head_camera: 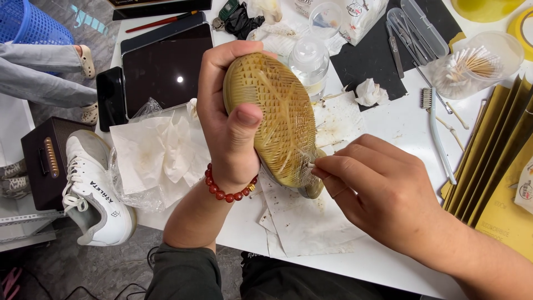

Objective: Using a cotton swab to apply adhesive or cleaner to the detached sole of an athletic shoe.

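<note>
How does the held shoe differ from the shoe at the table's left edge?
The held shoe shows its yellowed sole, gripped by the left hand; the white shoe rests untouched, laces showing. The right hand presses a swab to the held shoe only. Both are sneakers.

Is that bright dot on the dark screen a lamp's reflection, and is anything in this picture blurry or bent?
Head view: the dot on the tablet looks like glare from an overhead light; the yellowed shoe sole, left hand and right hand are sharp, under even light with soft shadows; the table edge bows slightly, wide-lens distortion.
</note>
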